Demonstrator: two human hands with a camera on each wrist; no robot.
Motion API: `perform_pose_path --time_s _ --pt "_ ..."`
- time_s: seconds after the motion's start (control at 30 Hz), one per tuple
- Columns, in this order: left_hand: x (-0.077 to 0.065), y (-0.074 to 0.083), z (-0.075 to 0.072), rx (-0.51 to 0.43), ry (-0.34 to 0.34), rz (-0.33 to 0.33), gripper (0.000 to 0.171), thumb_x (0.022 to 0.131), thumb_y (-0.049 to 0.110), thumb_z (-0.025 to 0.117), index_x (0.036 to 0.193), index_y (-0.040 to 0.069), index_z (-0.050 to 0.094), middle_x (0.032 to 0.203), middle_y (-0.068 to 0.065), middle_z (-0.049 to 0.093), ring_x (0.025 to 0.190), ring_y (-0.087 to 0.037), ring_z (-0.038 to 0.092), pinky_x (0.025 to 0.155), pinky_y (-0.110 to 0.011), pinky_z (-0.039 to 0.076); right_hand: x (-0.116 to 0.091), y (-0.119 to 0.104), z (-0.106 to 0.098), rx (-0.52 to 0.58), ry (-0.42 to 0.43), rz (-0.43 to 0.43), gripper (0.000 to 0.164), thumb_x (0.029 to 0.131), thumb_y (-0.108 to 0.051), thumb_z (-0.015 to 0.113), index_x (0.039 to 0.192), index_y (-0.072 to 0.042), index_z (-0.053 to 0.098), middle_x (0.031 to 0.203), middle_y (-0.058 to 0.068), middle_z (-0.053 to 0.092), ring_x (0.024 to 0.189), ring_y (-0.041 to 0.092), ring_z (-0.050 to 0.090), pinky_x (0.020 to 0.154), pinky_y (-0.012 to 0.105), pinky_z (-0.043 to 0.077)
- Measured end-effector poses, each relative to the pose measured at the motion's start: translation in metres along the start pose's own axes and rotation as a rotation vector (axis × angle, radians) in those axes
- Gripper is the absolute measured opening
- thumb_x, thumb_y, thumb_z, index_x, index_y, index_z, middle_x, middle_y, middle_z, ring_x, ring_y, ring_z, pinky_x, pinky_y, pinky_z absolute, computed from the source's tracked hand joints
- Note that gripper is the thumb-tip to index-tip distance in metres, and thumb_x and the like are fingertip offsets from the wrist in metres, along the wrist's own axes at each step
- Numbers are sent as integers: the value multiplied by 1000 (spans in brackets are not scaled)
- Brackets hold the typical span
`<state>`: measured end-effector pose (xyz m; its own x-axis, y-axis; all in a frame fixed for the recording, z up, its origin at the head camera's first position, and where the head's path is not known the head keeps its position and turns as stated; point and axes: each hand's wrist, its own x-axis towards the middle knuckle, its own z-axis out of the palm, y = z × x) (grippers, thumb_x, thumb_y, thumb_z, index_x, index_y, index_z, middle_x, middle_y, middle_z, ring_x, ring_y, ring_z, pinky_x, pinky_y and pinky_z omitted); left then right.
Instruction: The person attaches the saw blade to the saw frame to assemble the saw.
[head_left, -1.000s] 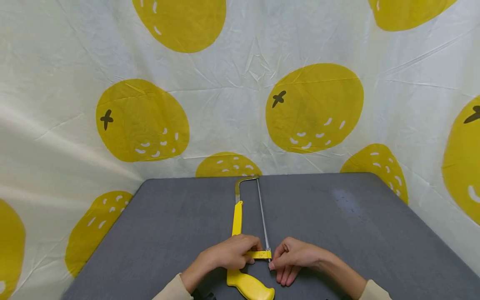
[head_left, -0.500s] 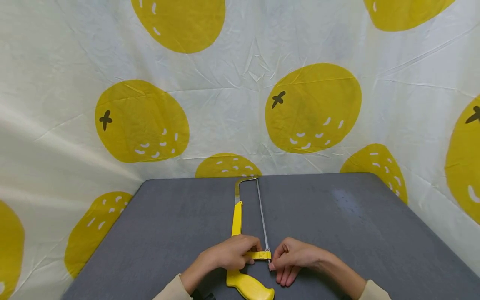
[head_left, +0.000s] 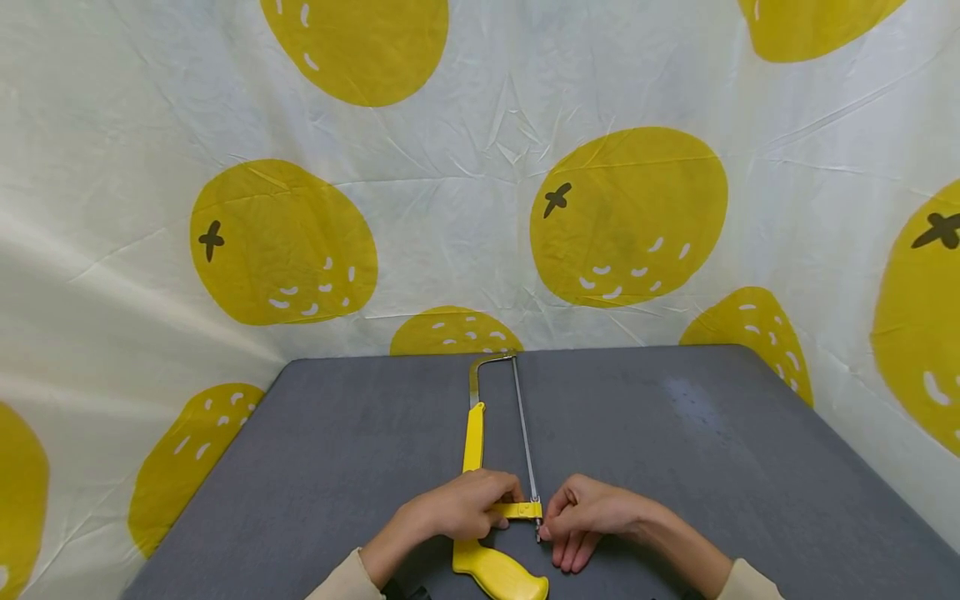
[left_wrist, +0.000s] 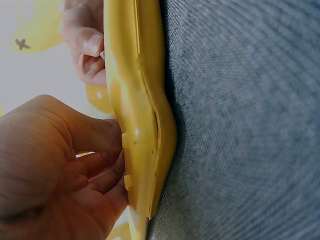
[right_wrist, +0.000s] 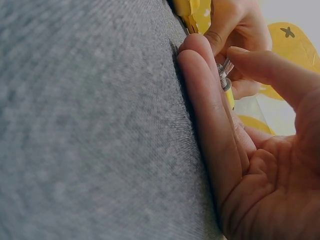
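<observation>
We find the saw (head_left: 472, 437) on the grey table (head_left: 675, 467), at the lower centre of the head view; its arched end (head_left: 475, 382) points up the frame and its handle (head_left: 504, 575) reaches the bottom edge. The left hand (head_left: 471, 504), lower centre, is clamped on the saw, thumb and fingers against its yellow side. The right hand (head_left: 591, 515), just right of that, has its thumb at the metal screw (head_left: 538, 530); whether its fingers pinch the screw we cannot tell. The blade (head_left: 523, 425) runs upward from the screw. We record fruit-print cloth (head_left: 450, 225) across the upper frame.
</observation>
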<state>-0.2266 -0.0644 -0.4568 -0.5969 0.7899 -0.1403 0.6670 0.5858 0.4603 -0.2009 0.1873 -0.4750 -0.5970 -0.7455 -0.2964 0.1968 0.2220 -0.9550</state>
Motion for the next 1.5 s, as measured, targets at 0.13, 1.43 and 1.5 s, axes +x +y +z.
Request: perform_pose_path --time_s 0.13,1.43,1.5 --pt "0 0 0 4 3 1 22 94 8 73 111 21 66 93 15 62 80 1 53 79 -17 48 0 0 0 3 -4 -1 23 96 -14 67 102 8 72 75 2 75 64 6 73 57 24 58" --pt "1 1 0 8 8 -3 21 95 8 73 111 20 67 94 15 62 81 1 53 79 -17 48 2 4 -4 7 -23 -9 17 91 -3 58 101 5 70 76 3 75 67 7 73 59 24 59" --pt "1 1 0 2 5 -5 21 95 8 73 111 20 67 94 15 62 80 1 53 79 -17 48 2 4 -4 5 -23 -10 17 91 -3 58 100 5 70 76 3 75 67 7 73 58 24 59"
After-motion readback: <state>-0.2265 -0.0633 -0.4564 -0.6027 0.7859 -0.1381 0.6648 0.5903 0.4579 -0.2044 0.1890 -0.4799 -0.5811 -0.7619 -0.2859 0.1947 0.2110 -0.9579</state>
